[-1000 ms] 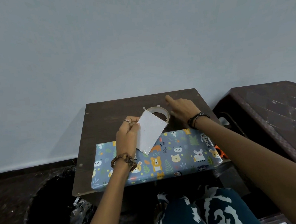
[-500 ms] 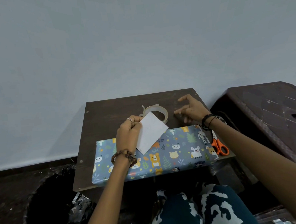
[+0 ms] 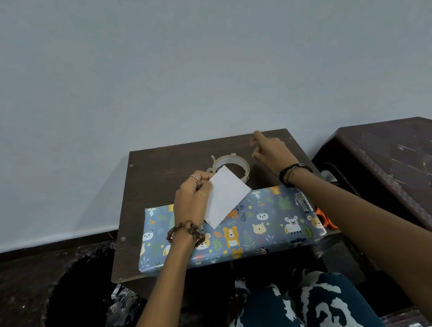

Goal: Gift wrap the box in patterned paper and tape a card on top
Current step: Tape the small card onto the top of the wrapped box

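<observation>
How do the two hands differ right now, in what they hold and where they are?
The left hand pinches the white card above the wrapped box; the right hand holds nothing, forefinger extended. The left hand is nearer the person, the right hand farther back, just right of the tape roll. Both wear wrist bands.

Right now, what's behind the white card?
The tape roll sits behind the white card, its near edge hidden. The wrapped box lies below; its pattern there is covered.
</observation>
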Demonstrator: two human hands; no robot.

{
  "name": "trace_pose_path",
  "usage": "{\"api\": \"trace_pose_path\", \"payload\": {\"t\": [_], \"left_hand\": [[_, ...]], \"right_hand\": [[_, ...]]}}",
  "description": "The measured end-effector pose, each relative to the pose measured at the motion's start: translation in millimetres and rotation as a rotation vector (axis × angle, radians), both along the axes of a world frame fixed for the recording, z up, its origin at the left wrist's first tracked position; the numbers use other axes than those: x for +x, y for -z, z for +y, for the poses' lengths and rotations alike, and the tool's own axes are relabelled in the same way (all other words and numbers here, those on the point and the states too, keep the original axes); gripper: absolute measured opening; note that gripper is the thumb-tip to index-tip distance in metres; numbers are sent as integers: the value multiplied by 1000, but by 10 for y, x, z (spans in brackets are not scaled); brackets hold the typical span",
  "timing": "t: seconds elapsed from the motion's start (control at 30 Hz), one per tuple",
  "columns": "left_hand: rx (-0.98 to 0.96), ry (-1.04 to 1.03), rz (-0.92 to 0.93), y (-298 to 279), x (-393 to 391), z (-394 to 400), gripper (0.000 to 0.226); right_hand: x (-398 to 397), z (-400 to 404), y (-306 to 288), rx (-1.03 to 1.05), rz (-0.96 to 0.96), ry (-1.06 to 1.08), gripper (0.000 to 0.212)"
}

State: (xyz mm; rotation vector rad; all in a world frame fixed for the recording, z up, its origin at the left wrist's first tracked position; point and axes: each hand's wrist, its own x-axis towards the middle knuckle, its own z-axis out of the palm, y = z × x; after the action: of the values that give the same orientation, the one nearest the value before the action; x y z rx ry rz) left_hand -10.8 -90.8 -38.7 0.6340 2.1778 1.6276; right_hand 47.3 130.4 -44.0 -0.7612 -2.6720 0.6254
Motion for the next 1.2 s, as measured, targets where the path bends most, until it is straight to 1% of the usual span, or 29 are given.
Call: {"api": "trace_pose_path", "payload": {"t": [0.07,0.13,0.2,0.3,0.37,0.43,0.53,0.67,0.77,0.83,0.9,0.97,1.03,1.1,1.17,1.2], "left_hand": [[2,1,1,-3,0,0,29],[-1,-2,4,-5,1,2,29],[1,-1,7,-1,0,3,29],[-8,4,12,8,-9,7,29],[-7,3,11,18,-17,7,30],[-6,4,11,21,-18,1,30],[-2,9,13,9,-16,-1,28],[3,11,16,-8,-7,-1,29],[-6,10,22,-14,0,-3,30],[-16,15,27,-16,2,-3,30],[-28,27,29,-15,-1,-4,30],[-45,45,40,-27,9,-10,27],[-88,76,69,-53,37,-28,18],[-150,126,127,-95,70,-36,14],[-257,187,272,-108,96,-21,17],[-325,212,361,-118,106,-8,15]], "right_hand": [[-70,-25,-2,68,8,-44,22],[-112,-32,26,109,-26,-52,23],[-127,-42,57,160,-88,-49,26],[-121,-59,90,184,-118,-3,29],[-103,-38,115,151,-106,65,28],[-82,3,130,58,-78,110,29],[-34,13,87,-42,-94,85,31],[88,-18,33,-162,-173,25,36],[181,-48,1,-148,-238,-22,43],[216,-86,-25,-135,-231,-26,43],[210,-129,-60,-118,-188,24,35],[140,-188,-116,-88,-82,69,24],[1,-276,-181,-106,33,10,24],[-172,-379,-241,-133,71,-71,23],[-350,-459,-290,-144,30,-135,22],[-434,-480,-303,-147,-21,-154,22]]}}
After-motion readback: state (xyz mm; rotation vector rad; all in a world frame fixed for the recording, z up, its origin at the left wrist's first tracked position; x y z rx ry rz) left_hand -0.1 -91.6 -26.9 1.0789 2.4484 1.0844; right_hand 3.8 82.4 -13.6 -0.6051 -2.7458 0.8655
